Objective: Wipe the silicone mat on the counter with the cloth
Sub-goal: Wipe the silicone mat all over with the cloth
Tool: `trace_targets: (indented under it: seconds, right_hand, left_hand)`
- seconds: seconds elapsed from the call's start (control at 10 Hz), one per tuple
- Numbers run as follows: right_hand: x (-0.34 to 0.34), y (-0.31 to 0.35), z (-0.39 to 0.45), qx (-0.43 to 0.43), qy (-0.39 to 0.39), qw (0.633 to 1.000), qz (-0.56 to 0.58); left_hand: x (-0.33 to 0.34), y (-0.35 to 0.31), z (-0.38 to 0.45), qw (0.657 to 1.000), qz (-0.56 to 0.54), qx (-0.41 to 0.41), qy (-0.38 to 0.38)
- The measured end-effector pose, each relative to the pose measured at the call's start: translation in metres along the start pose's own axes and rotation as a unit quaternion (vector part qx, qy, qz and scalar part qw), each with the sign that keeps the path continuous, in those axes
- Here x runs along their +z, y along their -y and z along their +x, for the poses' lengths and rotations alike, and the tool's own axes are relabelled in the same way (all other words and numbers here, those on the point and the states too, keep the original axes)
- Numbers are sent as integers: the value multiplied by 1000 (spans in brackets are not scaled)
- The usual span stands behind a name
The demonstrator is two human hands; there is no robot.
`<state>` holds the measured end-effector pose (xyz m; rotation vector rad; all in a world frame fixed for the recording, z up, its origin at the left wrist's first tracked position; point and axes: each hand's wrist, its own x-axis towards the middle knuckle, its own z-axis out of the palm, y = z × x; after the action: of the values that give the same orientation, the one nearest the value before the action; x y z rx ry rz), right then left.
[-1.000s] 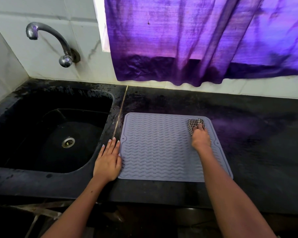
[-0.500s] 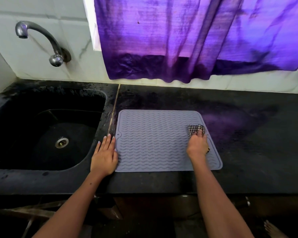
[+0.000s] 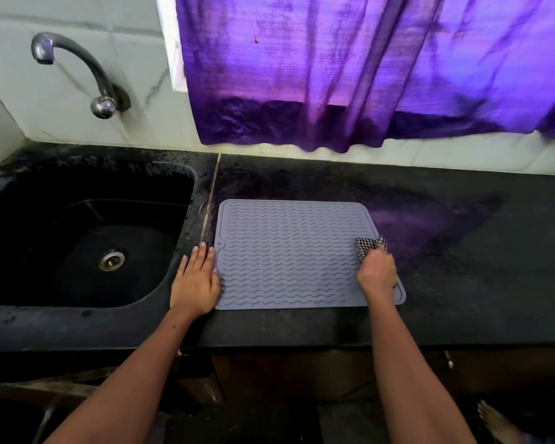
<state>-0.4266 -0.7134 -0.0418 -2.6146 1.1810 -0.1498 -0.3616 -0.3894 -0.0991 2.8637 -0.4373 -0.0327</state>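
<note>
Black surface [image 3: 462,251], sink [image 3: 87,238] set in at 9 o'clock, tap [image 3: 77,68] above it at 10. Purple curtain [image 3: 350,75] hangs at 12. Grey silicone mat [image 3: 289,254] lies flat at centre, just right of the seam. My left hand [image 3: 195,285] lies flat, fingers straight, grip wide, touching the mat's 9 o'clock edge. My right hand [image 3: 377,275] holds the checked cloth [image 3: 367,246] bunched at the mat's 3 o'clock edge, pressed down.

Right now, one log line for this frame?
stage: wiping | right hand: grips cloth on mat's right edge | left hand: flat at mat's left edge
</note>
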Motion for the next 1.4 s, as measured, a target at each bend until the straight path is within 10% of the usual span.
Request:
trace_targets:
  seconds: [0.3, 0.8, 1.1, 1.4]
  right_hand:
    - [-8, -10, 1, -39, 87, 995, -23]
    - [16, -34, -35, -51, 9, 992, -118]
    - [-22, -33, -16, 89, 29, 988, 120]
    - [18, -36, -53, -51, -2, 995, -84]
  left_hand:
    - [0, 1, -1, 1000, -3, 1, 7]
    - [1, 1, 0, 1000, -1, 1, 0]
    - [1, 0, 0, 1000, -11, 2, -4]
    - [4, 2, 0, 1000, -18, 3, -13]
